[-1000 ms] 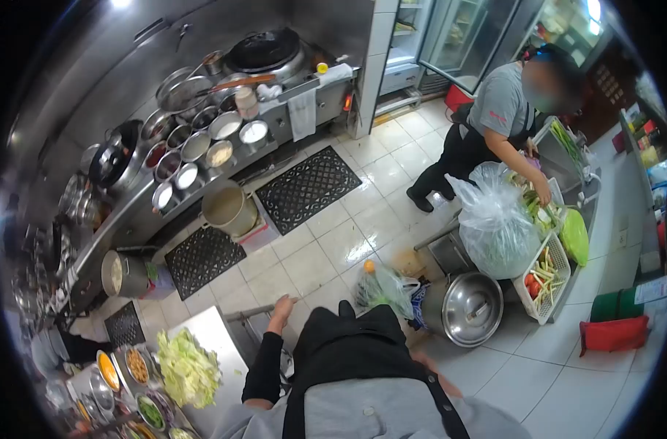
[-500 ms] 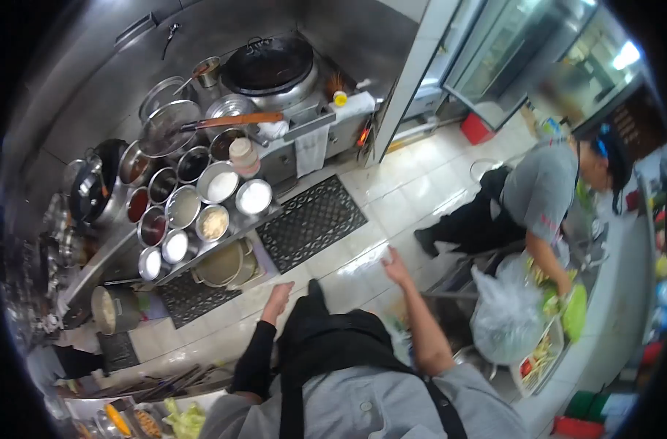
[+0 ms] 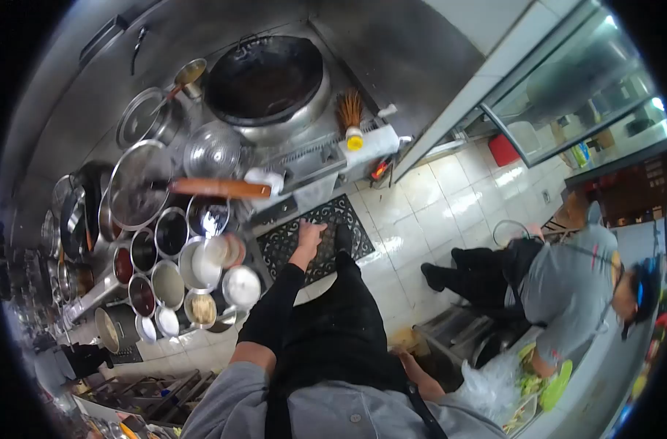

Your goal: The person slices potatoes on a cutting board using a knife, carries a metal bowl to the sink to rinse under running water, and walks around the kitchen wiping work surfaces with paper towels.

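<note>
My left hand, below a black sleeve, hangs over the dark floor mat in front of the stove. Its fingers are apart and nothing is in them. My right hand is low beside my hip, near the metal stand; its fingers do not show clearly. Nearest my left hand on the counter are a metal pot of white powder and a wooden-handled strainer lying across the pots.
A large black wok sits on the stove, with a bamboo brush beside it. Several seasoning pots crowd the counter at left. At right, a co-worker bends over greens and a clear plastic bag. A glass door stands beyond.
My view has moved closer to the stove. My left hand has come forward over the mat, while my right hand has swung back to my hip. The co-worker appears farther right and lower.
</note>
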The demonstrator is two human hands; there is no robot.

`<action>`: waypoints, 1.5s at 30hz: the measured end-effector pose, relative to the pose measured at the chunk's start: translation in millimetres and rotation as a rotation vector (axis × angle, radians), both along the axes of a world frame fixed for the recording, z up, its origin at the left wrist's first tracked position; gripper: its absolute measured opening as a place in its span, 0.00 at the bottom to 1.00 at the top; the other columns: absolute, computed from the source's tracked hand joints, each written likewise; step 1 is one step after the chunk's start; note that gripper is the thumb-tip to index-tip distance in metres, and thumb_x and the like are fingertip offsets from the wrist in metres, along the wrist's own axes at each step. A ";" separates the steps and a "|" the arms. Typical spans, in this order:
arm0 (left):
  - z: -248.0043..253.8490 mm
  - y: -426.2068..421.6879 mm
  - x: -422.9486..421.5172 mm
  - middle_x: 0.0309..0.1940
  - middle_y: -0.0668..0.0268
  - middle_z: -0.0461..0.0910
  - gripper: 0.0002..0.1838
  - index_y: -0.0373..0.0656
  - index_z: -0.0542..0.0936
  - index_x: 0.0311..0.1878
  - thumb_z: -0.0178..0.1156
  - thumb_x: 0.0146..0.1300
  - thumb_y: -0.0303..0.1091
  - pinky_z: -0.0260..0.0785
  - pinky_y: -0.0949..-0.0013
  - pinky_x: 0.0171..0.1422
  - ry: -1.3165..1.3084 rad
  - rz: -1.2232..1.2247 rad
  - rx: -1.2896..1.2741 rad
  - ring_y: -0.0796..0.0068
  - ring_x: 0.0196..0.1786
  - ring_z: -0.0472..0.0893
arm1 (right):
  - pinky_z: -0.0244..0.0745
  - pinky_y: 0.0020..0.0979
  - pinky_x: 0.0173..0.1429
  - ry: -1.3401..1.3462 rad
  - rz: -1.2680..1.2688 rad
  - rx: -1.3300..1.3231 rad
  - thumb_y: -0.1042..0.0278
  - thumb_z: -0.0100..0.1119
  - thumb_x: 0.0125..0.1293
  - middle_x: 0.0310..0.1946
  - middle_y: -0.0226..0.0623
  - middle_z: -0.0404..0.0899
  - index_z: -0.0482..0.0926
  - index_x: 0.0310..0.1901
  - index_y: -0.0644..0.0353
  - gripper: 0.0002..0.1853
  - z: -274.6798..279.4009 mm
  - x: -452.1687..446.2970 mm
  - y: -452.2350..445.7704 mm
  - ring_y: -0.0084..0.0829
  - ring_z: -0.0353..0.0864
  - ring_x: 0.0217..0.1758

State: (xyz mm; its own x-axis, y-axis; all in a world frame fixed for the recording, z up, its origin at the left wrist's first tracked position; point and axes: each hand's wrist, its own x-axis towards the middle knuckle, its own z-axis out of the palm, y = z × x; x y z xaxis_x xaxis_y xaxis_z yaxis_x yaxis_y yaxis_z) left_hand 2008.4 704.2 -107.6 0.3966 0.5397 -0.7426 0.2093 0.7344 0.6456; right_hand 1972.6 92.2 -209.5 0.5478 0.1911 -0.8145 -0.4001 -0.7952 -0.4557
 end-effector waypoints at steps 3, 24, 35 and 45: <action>-48.8 60.7 43.9 0.71 0.61 0.67 0.44 0.53 0.56 0.77 0.69 0.61 0.21 0.66 0.49 0.65 -0.074 0.350 -0.012 0.59 0.67 0.70 | 0.81 0.51 0.63 0.268 0.416 -0.318 0.44 0.63 0.74 0.58 0.46 0.85 0.73 0.75 0.56 0.35 -54.5 95.5 47.9 0.45 0.84 0.60; -58.5 15.4 45.0 0.36 0.69 0.81 0.24 0.43 0.80 0.54 0.67 0.75 0.56 0.71 0.64 0.39 0.116 0.231 -0.128 0.74 0.35 0.78 | 0.81 0.40 0.59 0.244 0.657 0.409 0.69 0.64 0.65 0.46 0.46 0.88 0.84 0.55 0.68 0.19 11.3 265.9 558.1 0.41 0.87 0.53; -40.7 11.8 128.1 0.62 0.55 0.78 0.34 0.45 0.76 0.69 0.69 0.67 0.54 0.72 0.35 0.61 0.223 0.662 -0.480 0.54 0.63 0.78 | 0.72 0.40 0.75 0.833 0.099 0.518 0.49 0.47 0.85 0.57 0.44 0.85 0.79 0.62 0.66 0.25 107.2 245.2 601.9 0.39 0.83 0.64; -69.2 9.9 92.3 0.81 0.52 0.54 0.52 0.50 0.58 0.83 0.56 0.65 0.73 0.47 0.20 0.75 0.411 0.372 -0.206 0.36 0.80 0.50 | 0.42 0.37 0.89 0.568 1.378 0.262 0.34 0.31 0.85 0.85 0.50 0.53 0.55 0.83 0.66 0.43 237.5 241.9 608.9 0.40 0.46 0.89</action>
